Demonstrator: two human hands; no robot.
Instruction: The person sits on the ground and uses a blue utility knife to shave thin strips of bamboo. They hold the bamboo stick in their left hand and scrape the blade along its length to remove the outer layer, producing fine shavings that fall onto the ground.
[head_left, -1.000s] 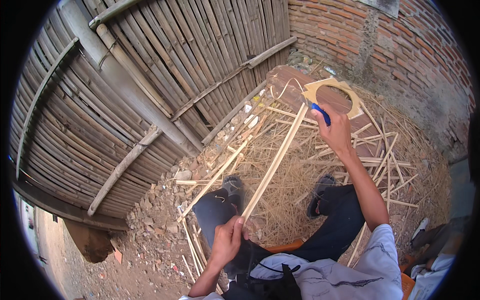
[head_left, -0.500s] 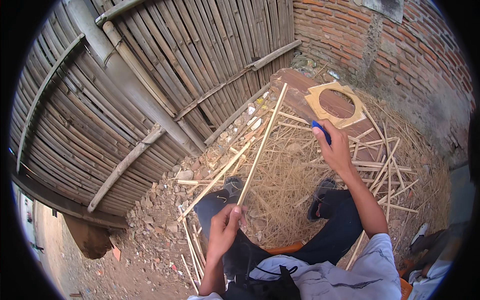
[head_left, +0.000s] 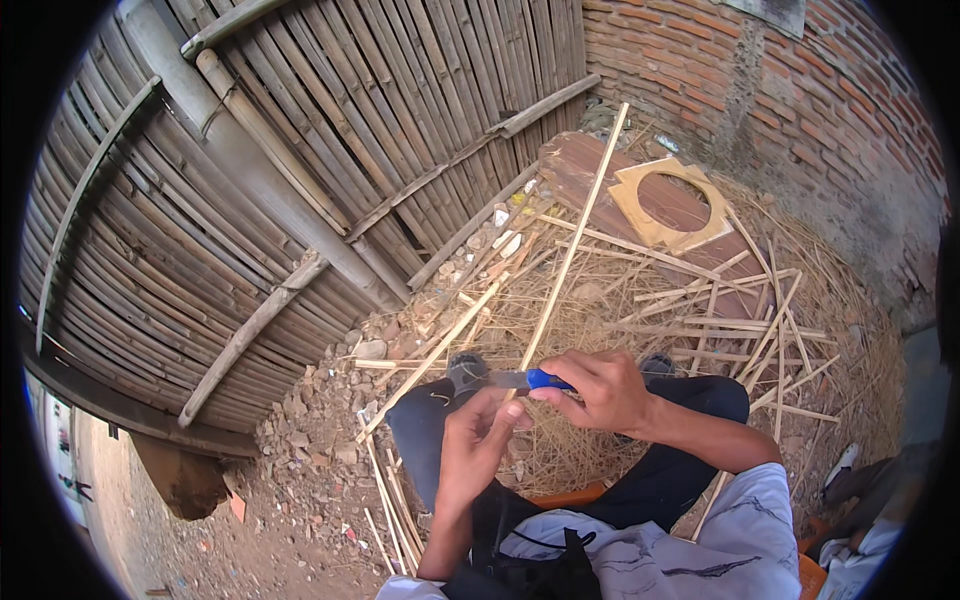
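Long, thin, pale bamboo strip [head_left: 572, 245] – landmark; near end pinched between thumb and fingers of left hand [head_left: 482, 432]. Blue-handled metal knife [head_left: 548, 380] – across strip's near end, right hand [head_left: 607, 393] clamped round handle. Risk: blade, slipping along strip, could cut left thumb. Unclear: blade-to-strip contact; blade tip, blurred; strip's near tip, hidden.
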